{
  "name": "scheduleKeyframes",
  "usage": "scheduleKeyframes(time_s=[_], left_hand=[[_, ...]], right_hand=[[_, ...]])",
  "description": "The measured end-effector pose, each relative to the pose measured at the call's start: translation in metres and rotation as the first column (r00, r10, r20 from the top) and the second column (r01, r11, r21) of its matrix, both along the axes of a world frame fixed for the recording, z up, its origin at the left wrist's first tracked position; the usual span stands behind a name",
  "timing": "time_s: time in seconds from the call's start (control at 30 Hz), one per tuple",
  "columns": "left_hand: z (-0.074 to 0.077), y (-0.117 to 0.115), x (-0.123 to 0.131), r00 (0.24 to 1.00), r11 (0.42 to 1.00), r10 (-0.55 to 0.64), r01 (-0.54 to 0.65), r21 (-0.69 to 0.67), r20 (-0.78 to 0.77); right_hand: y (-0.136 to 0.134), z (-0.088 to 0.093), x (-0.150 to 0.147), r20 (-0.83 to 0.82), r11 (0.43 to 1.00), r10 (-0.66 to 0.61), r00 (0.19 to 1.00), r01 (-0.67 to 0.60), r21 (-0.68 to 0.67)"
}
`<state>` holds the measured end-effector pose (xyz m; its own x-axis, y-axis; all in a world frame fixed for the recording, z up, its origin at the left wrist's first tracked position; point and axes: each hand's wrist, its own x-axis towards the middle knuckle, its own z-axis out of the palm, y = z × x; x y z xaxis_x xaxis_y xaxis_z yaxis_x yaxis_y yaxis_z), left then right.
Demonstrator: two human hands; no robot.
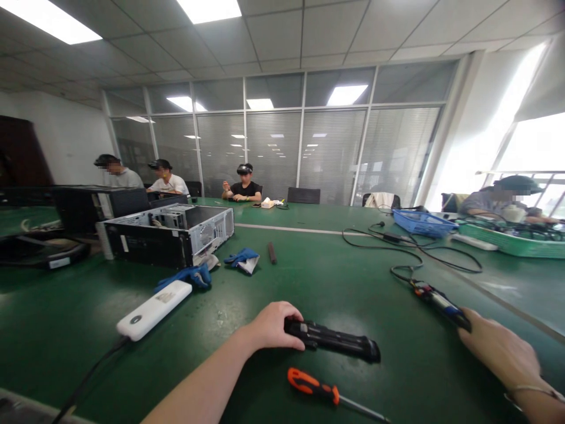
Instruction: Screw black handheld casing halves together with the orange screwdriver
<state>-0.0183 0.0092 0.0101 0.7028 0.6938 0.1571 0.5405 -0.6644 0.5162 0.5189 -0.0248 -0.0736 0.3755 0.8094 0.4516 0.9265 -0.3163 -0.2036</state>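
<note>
My left hand (278, 325) is closed round the near end of a long black plastic housing (342, 341) lying on the green table. Just in front of it lies a screwdriver (313, 386) with an orange and black handle, its shaft pointing right. My right hand (501, 347), farther right, grips the black end of a slim corded device (444, 305). That device shows a silver and blue body and bare coloured parts where its cord joins. The fingertips of my right hand are partly hidden behind its back.
A white power strip (154, 309) lies at left near blue gloves (242, 259) and an opened computer case (168, 232). A dark bar (272, 253) lies mid-table. Black cord (375, 247) loops by the blue basket (424, 224) and green basket (516, 240). Several people sit around the table.
</note>
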Motion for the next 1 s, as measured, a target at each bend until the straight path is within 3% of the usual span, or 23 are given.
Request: scheduleKeyframes(time_s=[0.1,0.27,0.53,0.8,1.0], left_hand=[[0.001,0.000,0.000,1.000,1.000,0.001,-0.001,-0.019,-0.006],[0.002,0.000,0.001,1.000,0.999,0.005,-0.005,-0.034,-0.010],[0.003,0.000,0.001,1.000,0.999,0.004,-0.004,-0.036,-0.009],[-0.002,0.002,0.001,1.000,0.998,-0.009,0.010,0.068,-0.025],[0.001,-0.001,0.003,0.998,0.988,-0.026,0.035,0.152,-0.063]], right_hand=[[0.005,0.012,-0.039,0.017,0.992,0.079,0.997,-0.077,-0.096],[0.015,0.024,-0.097,0.098,0.955,0.291,0.952,-0.282,-0.093],[0.023,0.039,-0.173,0.002,0.797,0.603,0.797,-0.603,-0.046],[0.030,0.059,-0.243,-0.212,0.692,0.705,0.677,-0.722,-0.003],[0.027,0.068,-0.265,-0.250,0.604,0.775,0.580,-0.796,0.026]])
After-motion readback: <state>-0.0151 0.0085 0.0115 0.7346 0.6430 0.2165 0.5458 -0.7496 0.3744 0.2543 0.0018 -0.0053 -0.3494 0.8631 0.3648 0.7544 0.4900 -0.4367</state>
